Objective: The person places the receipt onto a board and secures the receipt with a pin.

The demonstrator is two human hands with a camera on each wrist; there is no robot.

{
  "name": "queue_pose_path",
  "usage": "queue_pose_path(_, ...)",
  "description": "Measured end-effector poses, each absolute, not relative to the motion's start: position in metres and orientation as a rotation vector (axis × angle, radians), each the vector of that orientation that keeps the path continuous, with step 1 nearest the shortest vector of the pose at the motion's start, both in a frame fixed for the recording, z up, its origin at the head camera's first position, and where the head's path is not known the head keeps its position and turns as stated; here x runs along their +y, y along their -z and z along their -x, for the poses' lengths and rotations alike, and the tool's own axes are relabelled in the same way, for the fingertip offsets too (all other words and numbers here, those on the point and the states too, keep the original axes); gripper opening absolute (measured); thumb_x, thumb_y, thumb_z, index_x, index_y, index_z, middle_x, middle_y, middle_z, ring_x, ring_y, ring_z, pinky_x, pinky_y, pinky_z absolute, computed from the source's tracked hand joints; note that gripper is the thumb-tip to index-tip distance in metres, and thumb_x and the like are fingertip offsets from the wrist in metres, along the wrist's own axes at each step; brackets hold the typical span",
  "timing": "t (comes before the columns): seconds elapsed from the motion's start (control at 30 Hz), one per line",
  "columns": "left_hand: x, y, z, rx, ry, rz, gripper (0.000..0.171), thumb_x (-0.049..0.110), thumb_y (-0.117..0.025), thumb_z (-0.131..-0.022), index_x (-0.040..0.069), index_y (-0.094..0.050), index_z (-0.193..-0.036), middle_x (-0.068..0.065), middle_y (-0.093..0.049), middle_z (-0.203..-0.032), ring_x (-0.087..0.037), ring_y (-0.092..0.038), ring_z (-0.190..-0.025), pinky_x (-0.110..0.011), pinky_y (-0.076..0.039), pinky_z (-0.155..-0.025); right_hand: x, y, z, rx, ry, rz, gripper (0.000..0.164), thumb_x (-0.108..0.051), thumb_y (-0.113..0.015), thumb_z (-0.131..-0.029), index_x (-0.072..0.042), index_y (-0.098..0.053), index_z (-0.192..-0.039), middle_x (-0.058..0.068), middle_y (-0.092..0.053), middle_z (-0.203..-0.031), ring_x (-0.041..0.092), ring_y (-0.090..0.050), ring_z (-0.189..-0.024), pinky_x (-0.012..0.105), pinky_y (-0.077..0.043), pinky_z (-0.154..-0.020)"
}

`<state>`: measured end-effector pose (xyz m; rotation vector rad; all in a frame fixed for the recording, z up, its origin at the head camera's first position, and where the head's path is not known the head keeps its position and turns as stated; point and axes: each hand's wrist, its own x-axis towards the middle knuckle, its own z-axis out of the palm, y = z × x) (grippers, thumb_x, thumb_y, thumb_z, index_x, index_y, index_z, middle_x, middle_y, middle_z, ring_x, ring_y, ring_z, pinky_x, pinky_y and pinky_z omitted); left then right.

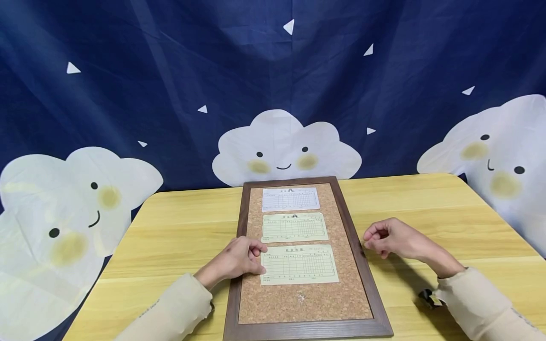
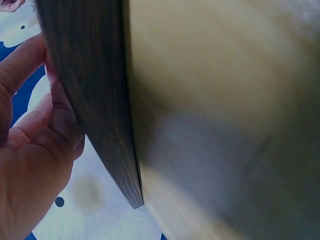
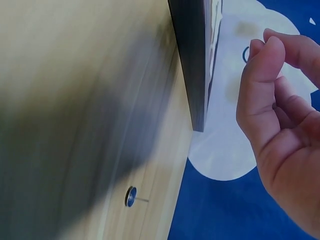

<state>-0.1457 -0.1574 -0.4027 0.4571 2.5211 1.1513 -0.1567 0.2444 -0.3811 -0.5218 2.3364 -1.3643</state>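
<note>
A cork board (image 1: 350, 303) in a dark wooden frame (image 1: 298, 328) lies on the table. Three printed paper forms are on it, one above another: a white one (image 1: 290, 201) at the top, a yellowish one (image 1: 294, 229) in the middle and a larger yellowish one (image 1: 298, 270) lowest. With thumb and forefinger spread, my left hand (image 1: 232, 258) touches the lowest form's left edge. Beside the frame's right side, my right hand (image 1: 396, 239) has curled fingers, thumb and forefinger tips close together. I see nothing between them, though something tiny could be hidden.
On the wooden table (image 1: 179, 227), right of the board, lies a thumbtack (image 3: 131, 196) with its pin sticking sideways. Small dark tacks sit at the top of the two upper forms. A pale mark (image 1: 301, 297) shows on the cork. A blue cloud-print curtain (image 1: 179, 85) hangs behind.
</note>
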Motion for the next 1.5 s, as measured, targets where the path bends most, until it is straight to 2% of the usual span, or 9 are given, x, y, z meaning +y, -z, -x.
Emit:
queue_pose_path(0.6, -0.158, 0.403, 0.145, 2.532, -1.142, -0.474, 0.039, -0.001, -0.087, -0.070, 0.000, -0.071, -0.105, -0.003, -0.055, -0.085, -0.010, -0.055, -0.068, -0.025, -0.047, -0.068, 0.263, 0.380, 0.155, 2.371, 1.380, 0.450, 0.017, 0.001, -0.064, -0.092, 0.014, -0.063, -0.102, 0.012, -0.064, -0.083, 0.013, -0.059, -0.063, 0.031, -0.056, -0.059)
queue_pose_path(1.13, -0.160, 0.403, 0.145, 2.540, -1.148, -0.489, 0.039, -0.002, -0.088, -0.070, -0.001, -0.071, -0.105, -0.004, -0.056, -0.085, -0.010, -0.056, -0.067, -0.024, -0.047, -0.066, 0.280, 0.380, 0.151, 2.396, 1.362, 0.413, 0.018, 0.001, -0.059, -0.094, 0.016, -0.063, -0.104, 0.012, -0.066, -0.087, 0.013, -0.059, -0.066, 0.031, -0.056, -0.060)
queue_pose_path(1.5, -0.159, 0.405, 0.146, 2.525, -1.157, -0.494, 0.040, -0.002, -0.087, -0.070, -0.001, -0.071, -0.106, -0.003, -0.056, -0.085, -0.010, -0.056, -0.067, -0.024, -0.047, -0.068, 0.299, 0.380, 0.149, 2.432, 1.308, 0.373, 0.019, -0.001, -0.059, -0.096, 0.016, -0.062, -0.105, 0.008, -0.065, -0.083, 0.013, -0.061, -0.067, 0.031, -0.057, -0.062)
